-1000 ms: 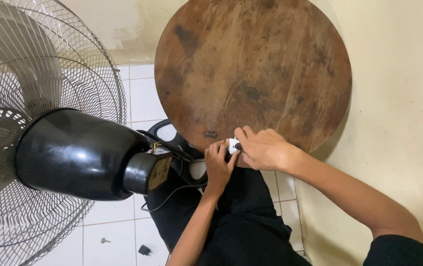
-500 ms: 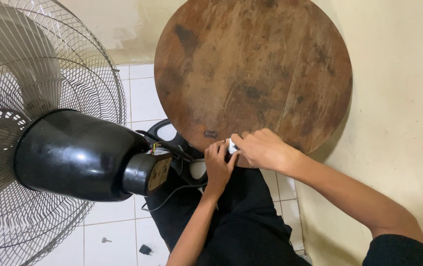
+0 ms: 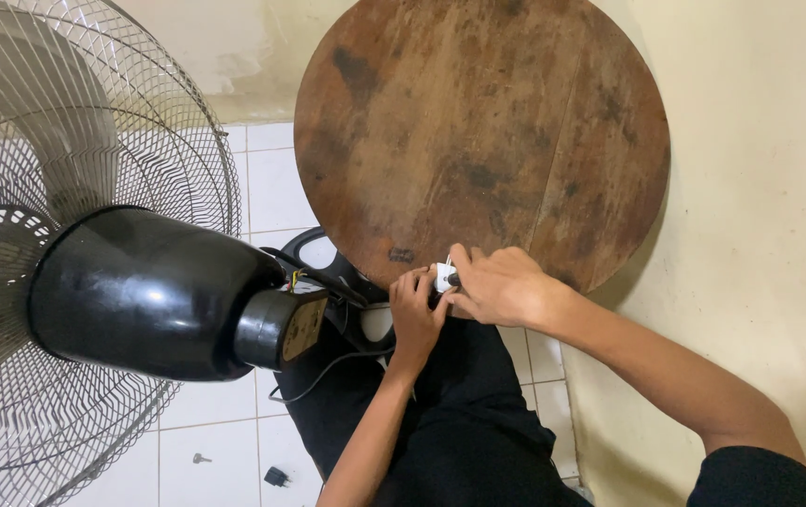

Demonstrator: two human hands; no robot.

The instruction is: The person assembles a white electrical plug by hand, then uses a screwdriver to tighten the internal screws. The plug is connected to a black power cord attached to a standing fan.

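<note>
Both hands meet at the near edge of a round, stained wooden table (image 3: 487, 131). My left hand (image 3: 416, 314) and my right hand (image 3: 497, 284) pinch a small white part (image 3: 443, 277) between their fingertips; a dark piece shows beside it under the right fingers. What the part is cannot be told at this size. A standing fan lies tilted at the left, its black motor housing (image 3: 154, 291) pointing toward my hands, with its wire grille (image 3: 74, 150) behind. A thin black cable (image 3: 328, 366) runs from the motor end toward my lap.
White tiled floor (image 3: 224, 441) lies below, with a small black piece (image 3: 276, 477) and a small screw (image 3: 200, 458) on it. A cream wall (image 3: 769, 235) rises at the right. My legs in dark trousers (image 3: 459, 432) sit under the table edge.
My right hand has slid slightly left over the white part, covering more of it. The left hand and the fan stay where they were.
</note>
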